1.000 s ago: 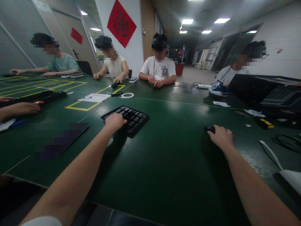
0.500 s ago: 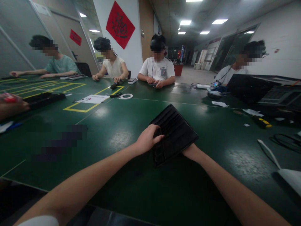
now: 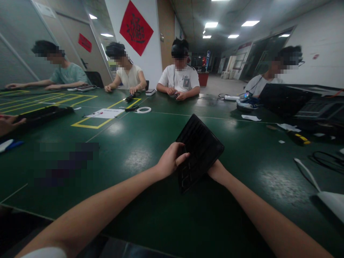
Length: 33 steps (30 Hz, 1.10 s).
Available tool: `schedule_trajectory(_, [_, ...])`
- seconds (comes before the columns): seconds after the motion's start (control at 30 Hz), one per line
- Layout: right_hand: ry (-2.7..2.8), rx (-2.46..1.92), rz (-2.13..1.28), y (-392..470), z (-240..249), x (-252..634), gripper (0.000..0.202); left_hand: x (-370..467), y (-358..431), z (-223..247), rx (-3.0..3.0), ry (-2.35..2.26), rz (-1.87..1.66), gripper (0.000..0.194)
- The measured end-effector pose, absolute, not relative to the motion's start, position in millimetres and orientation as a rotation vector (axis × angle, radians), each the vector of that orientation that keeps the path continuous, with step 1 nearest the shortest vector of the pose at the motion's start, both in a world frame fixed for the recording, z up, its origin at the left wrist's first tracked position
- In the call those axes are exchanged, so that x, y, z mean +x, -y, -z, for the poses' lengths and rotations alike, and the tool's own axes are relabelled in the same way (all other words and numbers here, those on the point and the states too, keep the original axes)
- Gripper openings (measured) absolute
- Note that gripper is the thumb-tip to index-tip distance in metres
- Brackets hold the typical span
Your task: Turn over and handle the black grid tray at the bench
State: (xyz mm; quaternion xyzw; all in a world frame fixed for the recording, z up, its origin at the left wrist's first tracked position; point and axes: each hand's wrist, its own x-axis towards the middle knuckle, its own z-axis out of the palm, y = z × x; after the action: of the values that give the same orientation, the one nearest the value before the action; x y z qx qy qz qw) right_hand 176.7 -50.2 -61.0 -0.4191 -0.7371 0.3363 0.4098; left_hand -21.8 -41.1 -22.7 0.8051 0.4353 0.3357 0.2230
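Holding a black tray (image 3: 200,150) up off the tabletop (image 3: 139,200) between both hands, tilted steeply with its slotted face turned toward the camera and one corner pointing up and away. Left hand (image 3: 172,160) clamped on the tray's near left edge, thumb (image 3: 183,156) lying across the front over the compartments, remaining fingers curled behind out of sight; a grip that seems meant to steady the tilt and leave most of the face open to view. Right hand (image 3: 216,171) mostly hidden under and behind the lower right edge, only the wrist and heel showing; seems to bear the weight from below, but cannot tell whether its fingers close around the rim or merely prop it. Both forearms reaching forward from the lower corners and converging at the tray in mid-view, wrists bent slightly inward. Compartments look dark; cannot tell whether anything sits in them. Elsewhere: a roll of white tape (image 3: 144,110) and a sheet of paper (image 3: 105,113) inside yellow floor-style markings well beyond the tray, seated people working along the far edge, another person's hand (image 3: 8,122) at far left.
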Motion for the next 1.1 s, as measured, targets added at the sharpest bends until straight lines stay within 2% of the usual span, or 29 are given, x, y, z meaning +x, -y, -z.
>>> schedule_trajectory(0.17, [1.925, -1.008, -0.939, 49.2, 57.4, 182.5, 0.053, -21.1, 44.8, 24.6, 2.205, -1.097, -0.934, 0.035])
schedule_trajectory(0.47, [2.070, -1.033, -0.732, 46.1, 51.3, 190.5, 0.041, -26.4, 42.8, 19.8, 2.382, -1.035, -0.710, 0.039])
schedule_trajectory(0.63, [2.042, -1.002, -0.706, 47.4, 44.8, 188.5, 0.040, -26.0, 43.2, 13.7, 2.411, -1.014, -0.688, 0.039])
schedule_trajectory(0.8, [2.073, -0.955, -0.839, 44.1, 48.1, 191.2, 0.039, -24.8, 46.5, 1.7, 2.472, -1.073, -0.623, 0.040])
schedule_trajectory(1.1, [2.155, -1.033, -0.581, 51.1, 40.1, 184.0, 0.043, -30.3, 43.6, -1.2, 2.636, -1.044, -0.488, 0.041])
